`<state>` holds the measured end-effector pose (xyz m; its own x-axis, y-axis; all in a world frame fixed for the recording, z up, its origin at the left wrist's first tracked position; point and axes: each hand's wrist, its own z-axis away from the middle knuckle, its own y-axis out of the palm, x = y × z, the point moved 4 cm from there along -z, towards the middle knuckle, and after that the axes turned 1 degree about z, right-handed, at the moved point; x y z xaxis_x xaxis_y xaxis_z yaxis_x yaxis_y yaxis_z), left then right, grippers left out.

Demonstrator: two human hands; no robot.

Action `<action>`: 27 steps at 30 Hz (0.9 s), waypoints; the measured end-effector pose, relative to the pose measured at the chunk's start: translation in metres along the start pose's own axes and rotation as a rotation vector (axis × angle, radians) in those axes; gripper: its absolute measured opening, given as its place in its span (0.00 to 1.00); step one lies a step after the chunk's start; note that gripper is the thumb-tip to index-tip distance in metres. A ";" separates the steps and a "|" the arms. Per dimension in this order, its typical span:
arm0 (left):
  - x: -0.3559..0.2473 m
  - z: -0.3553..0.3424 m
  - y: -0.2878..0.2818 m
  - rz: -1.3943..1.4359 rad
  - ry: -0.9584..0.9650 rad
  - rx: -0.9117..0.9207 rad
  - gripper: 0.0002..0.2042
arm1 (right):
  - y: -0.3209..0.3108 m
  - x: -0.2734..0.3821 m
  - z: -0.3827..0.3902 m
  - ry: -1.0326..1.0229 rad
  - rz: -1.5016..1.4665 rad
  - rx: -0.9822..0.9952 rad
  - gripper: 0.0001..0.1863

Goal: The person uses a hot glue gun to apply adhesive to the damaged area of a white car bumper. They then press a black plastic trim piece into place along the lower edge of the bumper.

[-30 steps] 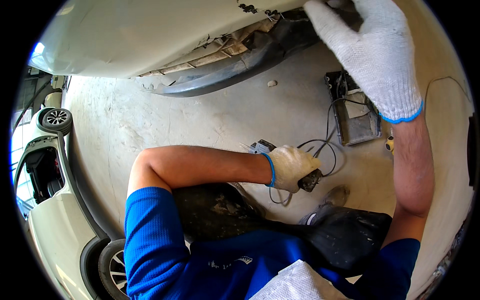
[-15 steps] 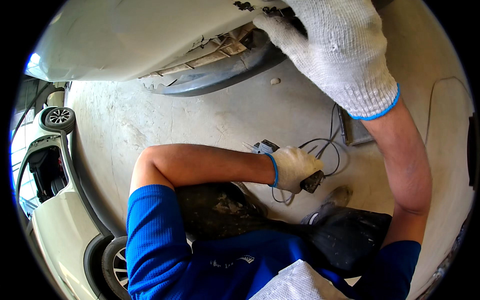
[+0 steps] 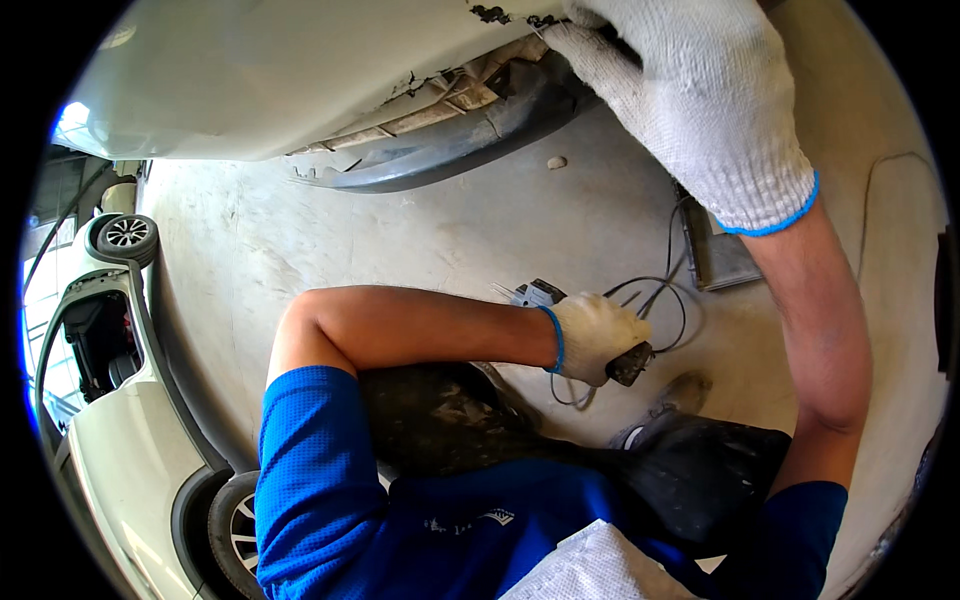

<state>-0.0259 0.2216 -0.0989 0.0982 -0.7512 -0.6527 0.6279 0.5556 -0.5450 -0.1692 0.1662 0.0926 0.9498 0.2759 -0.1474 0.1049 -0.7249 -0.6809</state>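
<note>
My left hand (image 3: 600, 338), in a white knit glove with a blue cuff, is closed around a pistol-shaped corded tool (image 3: 540, 293). The tool has a grey and black head with thin metal prongs pointing left, and a black handle end showing below the fist. At the top, my gloved right hand (image 3: 700, 100) is at the broken edge of a pale car bumper (image 3: 330, 80). Its thumb and a finger come together by a jagged black crack (image 3: 545, 20). Whatever is between them is too small or hidden to name. A dark lower trim (image 3: 430, 165) hangs under the bumper.
A black cable (image 3: 668, 285) loops on the concrete floor (image 3: 400, 240) beside an open grey case (image 3: 725, 262). A small stone-like lump (image 3: 557, 162) lies below the trim. Another pale car (image 3: 140, 440) with an opening in its body stands at the left.
The view has shifted slightly. My right hand has moved a little right, showing more of the crack by its thumb. My left hand keeps its hold on the tool.
</note>
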 end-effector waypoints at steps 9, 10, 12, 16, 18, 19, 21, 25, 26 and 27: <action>0.059 -0.014 0.007 0.077 -0.152 -0.118 0.29 | -0.027 -0.012 0.022 0.003 -0.002 -0.088 0.19; 0.061 -0.016 -0.006 0.108 -0.199 -0.109 0.30 | -0.035 -0.022 0.039 0.035 0.022 -0.079 0.19; 0.082 -0.018 -0.010 0.114 -0.271 -0.211 0.32 | -0.030 -0.047 0.096 0.219 0.033 0.086 0.09; 0.152 -0.028 0.007 0.253 -0.421 -0.274 0.36 | -0.029 -0.076 0.217 0.410 0.109 0.677 0.07; 0.180 -0.027 0.017 0.268 -0.502 -0.292 0.36 | -0.032 -0.079 0.270 0.572 0.029 0.854 0.08; 0.185 -0.026 0.017 0.239 -0.531 -0.303 0.36 | -0.033 -0.079 0.293 0.619 0.044 0.967 0.09; 0.205 -0.031 0.023 0.164 -0.614 -0.246 0.36 | -0.028 -0.079 0.350 0.711 0.022 1.079 0.10; 0.211 -0.047 0.029 0.094 -0.653 -0.179 0.36 | -0.024 -0.060 0.420 0.854 -0.027 1.177 0.10; 0.212 -0.050 0.031 0.085 -0.656 -0.164 0.36 | -0.020 -0.054 0.430 0.863 -0.022 1.195 0.10; 0.212 -0.052 0.033 0.077 -0.660 -0.151 0.36 | -0.015 -0.049 0.440 0.869 -0.018 1.212 0.10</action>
<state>-0.0248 0.0987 -0.2827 0.6187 -0.7411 -0.2606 0.4907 0.6236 -0.6085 -0.3470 0.4418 -0.2054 0.8710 -0.4903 0.0328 0.2297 0.3472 -0.9092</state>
